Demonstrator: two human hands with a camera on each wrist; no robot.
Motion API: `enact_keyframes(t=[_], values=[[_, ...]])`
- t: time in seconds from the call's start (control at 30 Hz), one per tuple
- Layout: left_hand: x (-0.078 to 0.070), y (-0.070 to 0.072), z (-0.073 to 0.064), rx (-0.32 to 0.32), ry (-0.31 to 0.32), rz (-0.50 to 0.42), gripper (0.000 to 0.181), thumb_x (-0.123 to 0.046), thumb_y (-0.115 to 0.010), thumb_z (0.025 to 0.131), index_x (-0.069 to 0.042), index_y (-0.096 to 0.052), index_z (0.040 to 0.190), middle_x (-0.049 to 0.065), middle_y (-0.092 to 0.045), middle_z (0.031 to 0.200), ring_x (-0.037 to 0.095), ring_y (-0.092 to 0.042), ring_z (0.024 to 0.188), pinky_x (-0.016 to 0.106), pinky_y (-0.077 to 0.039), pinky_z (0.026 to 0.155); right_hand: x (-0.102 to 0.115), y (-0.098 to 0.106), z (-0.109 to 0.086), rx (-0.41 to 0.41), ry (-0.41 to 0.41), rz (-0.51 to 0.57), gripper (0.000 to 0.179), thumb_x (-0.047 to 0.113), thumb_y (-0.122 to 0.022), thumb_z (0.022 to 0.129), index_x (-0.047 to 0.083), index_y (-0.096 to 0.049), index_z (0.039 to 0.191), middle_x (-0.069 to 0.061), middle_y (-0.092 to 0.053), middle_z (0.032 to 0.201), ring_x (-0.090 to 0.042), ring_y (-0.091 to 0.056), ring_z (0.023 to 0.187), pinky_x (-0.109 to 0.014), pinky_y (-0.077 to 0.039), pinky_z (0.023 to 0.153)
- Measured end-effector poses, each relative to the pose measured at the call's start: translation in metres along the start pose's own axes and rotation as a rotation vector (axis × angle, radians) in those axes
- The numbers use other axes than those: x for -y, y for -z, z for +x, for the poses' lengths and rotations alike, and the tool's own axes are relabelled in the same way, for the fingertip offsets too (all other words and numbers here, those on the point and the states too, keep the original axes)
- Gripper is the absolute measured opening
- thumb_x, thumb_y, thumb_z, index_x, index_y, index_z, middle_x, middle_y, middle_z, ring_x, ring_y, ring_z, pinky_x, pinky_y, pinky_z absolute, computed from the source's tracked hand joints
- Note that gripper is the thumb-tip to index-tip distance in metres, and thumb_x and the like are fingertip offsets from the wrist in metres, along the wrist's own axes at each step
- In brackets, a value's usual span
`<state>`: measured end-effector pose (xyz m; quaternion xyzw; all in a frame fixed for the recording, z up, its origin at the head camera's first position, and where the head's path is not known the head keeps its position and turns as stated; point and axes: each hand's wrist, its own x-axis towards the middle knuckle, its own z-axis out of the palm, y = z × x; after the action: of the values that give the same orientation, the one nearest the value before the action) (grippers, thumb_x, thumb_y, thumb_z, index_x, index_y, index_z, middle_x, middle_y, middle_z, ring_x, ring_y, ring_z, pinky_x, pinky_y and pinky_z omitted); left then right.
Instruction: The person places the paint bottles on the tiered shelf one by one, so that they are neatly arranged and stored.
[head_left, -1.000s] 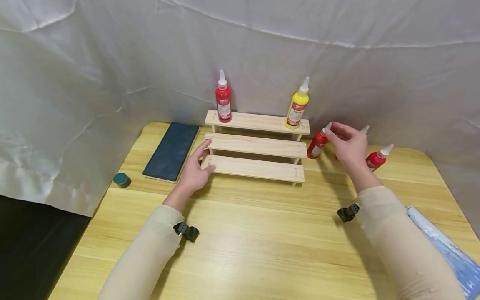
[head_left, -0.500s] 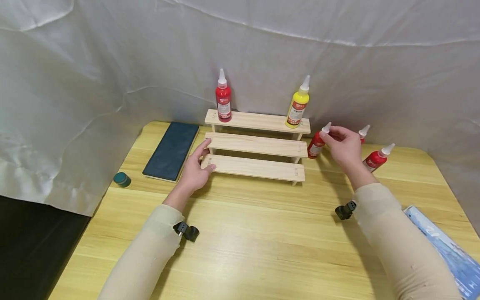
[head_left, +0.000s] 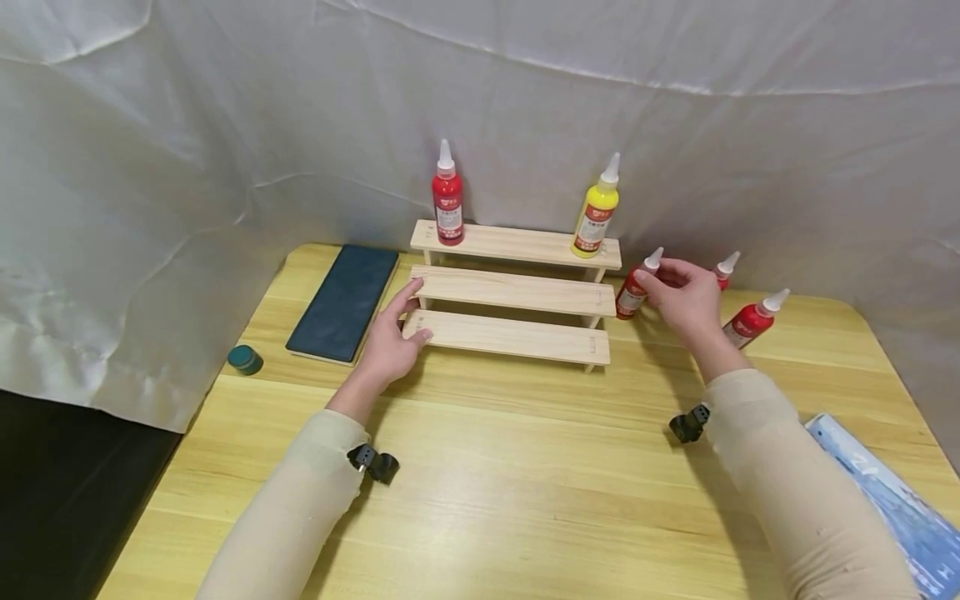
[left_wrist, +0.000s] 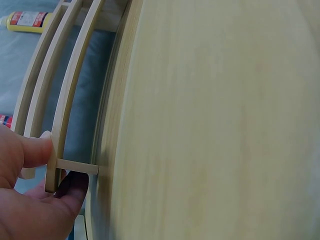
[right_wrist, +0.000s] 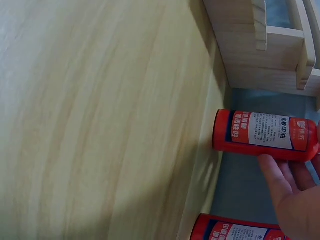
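One red bottle [right_wrist: 265, 132] is held by the right grip [head_left: 686, 302], while the left grip [head_left: 390, 340] clasps the tiered wooden rack [head_left: 517, 290].

- Held red bottle [right_wrist: 265, 132]: white panel reads 光敏印油; finer print blurred.
- Yellow bottle [head_left: 597, 218]: label too small to read.
- Blue box [head_left: 892, 500]: numeral 2, next character unclear.
- Wooden rack [head_left: 510, 292]: dark marks at plank ends, illegible.
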<state>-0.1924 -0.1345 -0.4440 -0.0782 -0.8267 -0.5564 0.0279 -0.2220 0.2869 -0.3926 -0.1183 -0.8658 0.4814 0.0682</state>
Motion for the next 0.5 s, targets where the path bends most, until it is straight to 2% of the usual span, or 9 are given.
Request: enact_keyframes(t=[0.3, 0.5], values=[[0.001, -0.002, -0.001, 0.009, 0.012, 0.005, 0.077, 0.009, -0.067, 0.090, -0.023, -0.039, 0.155, 0.015, -0.052, 0.142, 0.026, -0.045, 0.132, 0.047, -0.039, 0.102, -0.004, 0.004, -0.006, -0.080, 0.037, 0.049, 0.054, 0.042, -0.075, 0.088, 0.007, -0.067, 0.129, -0.009, -0.066, 0.115, -0.011, -0.061, 0.092, -0.016, -0.052, 0.071], [0.000, 0.000, 0.000, 0.000, 0.003, 0.008, 0.078, 0.009, -0.068, 0.089, -0.022, -0.040, 0.154, 0.017, -0.054, 0.139, 0.026, -0.046, 0.131, 0.048, -0.039, 0.102, 0.004, 0.014, -0.016, -0.088, 0.035, 0.143, 0.056, 0.041, -0.076, 0.086, 0.009, -0.067, 0.131, -0.005, -0.066, 0.114, -0.011, -0.065, 0.091, -0.026, -0.056, 0.073]])
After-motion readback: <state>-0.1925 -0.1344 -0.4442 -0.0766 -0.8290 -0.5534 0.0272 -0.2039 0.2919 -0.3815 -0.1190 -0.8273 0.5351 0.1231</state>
